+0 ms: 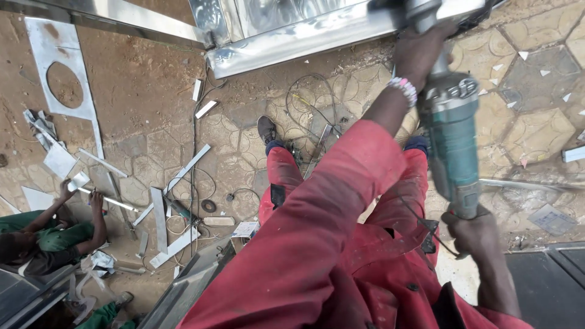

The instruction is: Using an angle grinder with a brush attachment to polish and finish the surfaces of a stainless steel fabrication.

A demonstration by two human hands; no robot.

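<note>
I look down at a teal and grey angle grinder [451, 137] that I hold with both hands. My left hand [420, 52], with a bead bracelet at the wrist and a red sleeve behind it, grips the grinder's head end at the top. My right hand [472, 230] is closed around the rear of its body, where a black cord trails off. The head sits against a shiny stainless steel frame [286, 33] along the top edge; the disc itself is hidden.
My red trouser legs and a dark shoe [266, 129] are on patterned paving below. Metal strips [159, 219], offcuts and cables litter the dirt at left. A person in green [52, 234] sits at lower left holding a metal strip.
</note>
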